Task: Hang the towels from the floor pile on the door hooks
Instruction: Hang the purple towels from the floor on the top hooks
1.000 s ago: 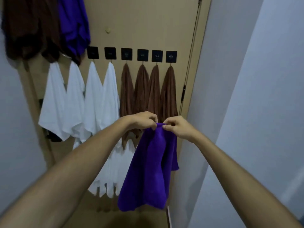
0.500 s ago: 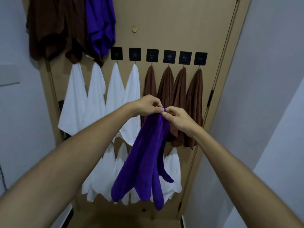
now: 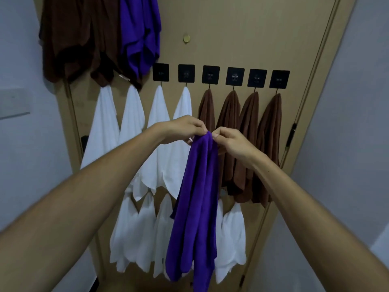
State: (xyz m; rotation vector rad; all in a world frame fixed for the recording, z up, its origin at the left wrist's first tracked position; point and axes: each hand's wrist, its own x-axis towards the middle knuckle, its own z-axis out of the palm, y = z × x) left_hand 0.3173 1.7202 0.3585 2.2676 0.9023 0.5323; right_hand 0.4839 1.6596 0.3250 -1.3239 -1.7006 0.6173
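The left hand (image 3: 185, 129) and right hand (image 3: 232, 142) are pinching, fingers clamped, the bunched top of a long purple plush towel (image 3: 195, 207), which is hanging in front of the tan door (image 3: 252, 39) below the row of black square hooks (image 3: 234, 76).

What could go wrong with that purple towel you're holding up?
Both hands, left hand and right hand, pinch only the top of the purple towel, so it might slip and drop. Every black hook in that row already has a towel, so finding a free spot may be hard.
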